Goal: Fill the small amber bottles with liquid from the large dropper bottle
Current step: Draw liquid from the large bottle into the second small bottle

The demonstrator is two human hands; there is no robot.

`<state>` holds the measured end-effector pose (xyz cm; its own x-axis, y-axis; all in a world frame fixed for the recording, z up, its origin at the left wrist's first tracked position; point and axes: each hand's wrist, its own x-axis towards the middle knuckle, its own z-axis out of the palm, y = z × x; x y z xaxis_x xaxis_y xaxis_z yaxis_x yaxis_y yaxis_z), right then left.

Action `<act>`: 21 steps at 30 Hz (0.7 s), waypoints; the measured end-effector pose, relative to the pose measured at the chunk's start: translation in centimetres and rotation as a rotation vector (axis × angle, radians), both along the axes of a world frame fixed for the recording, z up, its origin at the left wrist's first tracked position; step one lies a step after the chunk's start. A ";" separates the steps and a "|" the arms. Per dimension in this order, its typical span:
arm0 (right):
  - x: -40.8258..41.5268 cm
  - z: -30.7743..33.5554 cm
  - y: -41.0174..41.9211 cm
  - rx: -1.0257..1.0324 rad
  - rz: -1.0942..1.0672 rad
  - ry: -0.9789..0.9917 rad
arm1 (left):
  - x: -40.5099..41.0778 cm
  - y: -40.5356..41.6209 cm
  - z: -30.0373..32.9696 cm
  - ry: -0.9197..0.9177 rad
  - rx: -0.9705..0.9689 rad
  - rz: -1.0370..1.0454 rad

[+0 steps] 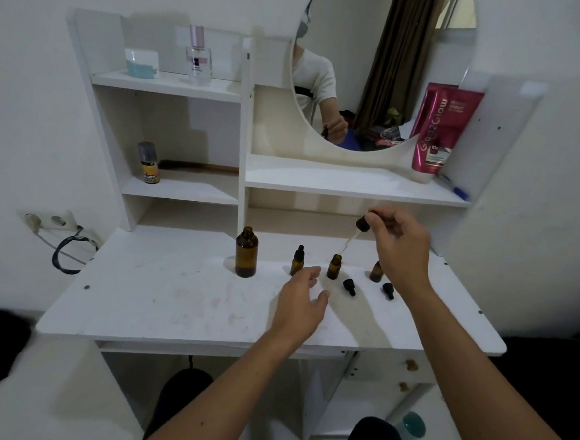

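1. Middle small bottle (pixel 334 267) stands open on the desk (pixel 159 300), below and to the left of the right hand (pixel 394 247).
2. This hand pinches the black bulb of the dropper (pixel 356 234); the glass tube slants down-left, and its tip is at the bottle mouth.
3. I judge the squeeze needs the tip directly over the neck.
4. Left hand (pixel 302 298) is spread and holds nothing, just in front of the bottle and nearer to it.

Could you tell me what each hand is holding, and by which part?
The right hand pinches the dropper by its black bulb; the left hand holds nothing.
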<state>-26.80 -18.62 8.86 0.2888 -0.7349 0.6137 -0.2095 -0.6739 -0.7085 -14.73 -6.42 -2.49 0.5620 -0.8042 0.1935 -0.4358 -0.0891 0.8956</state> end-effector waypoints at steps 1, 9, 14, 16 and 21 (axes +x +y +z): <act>-0.1 -0.1 -0.1 -0.003 -0.003 -0.001 | -0.3 -0.7 0.0 -0.006 0.009 0.001; 0.5 -1.3 -0.9 0.007 0.012 -0.015 | -1.1 -4.5 0.3 -0.170 0.082 0.067; 1.0 -2.4 -1.3 -0.041 0.049 0.072 | -0.7 -6.4 0.0 -0.165 0.085 0.108; 1.2 -3.0 -1.6 -0.032 0.056 0.112 | -0.7 -6.7 -0.3 -0.136 0.054 0.104; 1.7 -4.0 -1.8 0.061 0.069 0.134 | -0.4 -6.8 -0.8 -0.117 0.022 0.105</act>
